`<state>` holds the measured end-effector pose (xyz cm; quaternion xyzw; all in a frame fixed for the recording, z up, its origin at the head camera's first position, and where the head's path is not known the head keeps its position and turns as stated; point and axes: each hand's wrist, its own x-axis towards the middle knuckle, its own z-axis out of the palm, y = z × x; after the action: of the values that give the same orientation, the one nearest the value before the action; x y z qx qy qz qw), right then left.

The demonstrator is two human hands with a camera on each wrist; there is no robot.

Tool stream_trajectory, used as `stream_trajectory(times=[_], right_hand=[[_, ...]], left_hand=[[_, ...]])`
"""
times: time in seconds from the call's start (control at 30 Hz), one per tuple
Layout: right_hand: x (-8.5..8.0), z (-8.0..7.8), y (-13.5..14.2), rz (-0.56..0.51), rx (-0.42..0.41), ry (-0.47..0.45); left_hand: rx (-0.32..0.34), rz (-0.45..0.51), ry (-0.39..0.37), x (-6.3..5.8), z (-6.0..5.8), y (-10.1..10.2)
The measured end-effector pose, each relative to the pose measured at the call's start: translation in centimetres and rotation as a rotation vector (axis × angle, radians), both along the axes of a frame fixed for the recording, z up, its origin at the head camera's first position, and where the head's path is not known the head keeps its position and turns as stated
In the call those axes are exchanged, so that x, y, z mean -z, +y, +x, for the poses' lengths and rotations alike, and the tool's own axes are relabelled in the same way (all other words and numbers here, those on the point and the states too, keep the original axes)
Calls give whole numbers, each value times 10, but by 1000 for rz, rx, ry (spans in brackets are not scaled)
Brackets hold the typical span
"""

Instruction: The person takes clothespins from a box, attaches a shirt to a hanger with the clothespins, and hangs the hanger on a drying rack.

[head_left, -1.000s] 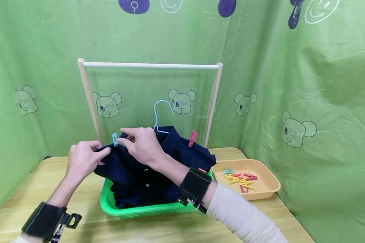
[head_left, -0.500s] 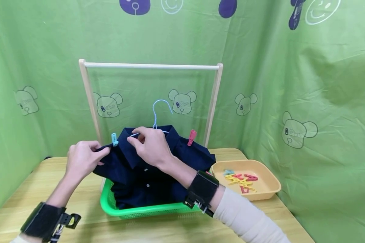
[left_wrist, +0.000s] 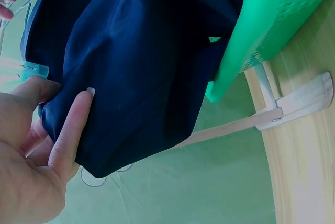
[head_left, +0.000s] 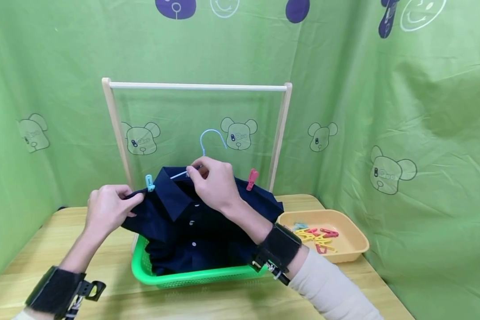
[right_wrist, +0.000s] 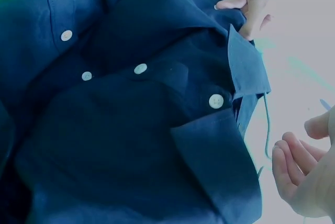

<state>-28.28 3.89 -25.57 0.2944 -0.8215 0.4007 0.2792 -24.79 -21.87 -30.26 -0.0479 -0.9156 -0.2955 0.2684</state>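
Note:
A navy button-up shirt [head_left: 172, 231] lies in the green basket [head_left: 156, 281] on a light blue wire hanger [head_left: 212, 130]. My left hand [head_left: 110, 206] pinches the shirt's shoulder at the left, thumb on top, right beside a light blue clothespin [head_left: 150, 183]. In the left wrist view, fingers of my left hand [left_wrist: 36, 150] spread along the dark cloth. At the collar, my right hand [head_left: 218, 184] is close to the hanger's neck, overlapping it in the head view. The right wrist view has the right hand [right_wrist: 306, 171] loosely curled, with a gap between thumb and fingers. A pink clothespin [head_left: 252, 179] grips the other shoulder.
Behind the basket stands a wooden rack with a white rail [head_left: 200, 86]. An orange tray [head_left: 354, 238] at the right holds several yellow, red and blue clothespins [head_left: 322, 240]. Green curtains [head_left: 436, 111] enclose the wooden table [head_left: 32, 266].
My right hand has moved right, from beside the blue clothespin to the hanger's neck, leaving that clothespin standing on the shirt. The left hand has stayed on the shoulder.

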Motion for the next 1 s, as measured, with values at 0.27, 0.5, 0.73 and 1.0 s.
stream_trajectory(times=[0.27, 0.5, 0.73, 1.0], right_hand=[[10, -4, 21, -63, 40, -33], [13, -2, 38, -95, 66, -34], [15, -2, 53, -121, 104, -70], [20, -2, 76, -96, 169, -101]], left_hand=[[1, -5, 2, 0, 0, 0], [5, -1, 13, -1, 0, 0], [-4, 1, 41, -3, 1, -3], [-13, -23, 49, -8, 0, -2]])
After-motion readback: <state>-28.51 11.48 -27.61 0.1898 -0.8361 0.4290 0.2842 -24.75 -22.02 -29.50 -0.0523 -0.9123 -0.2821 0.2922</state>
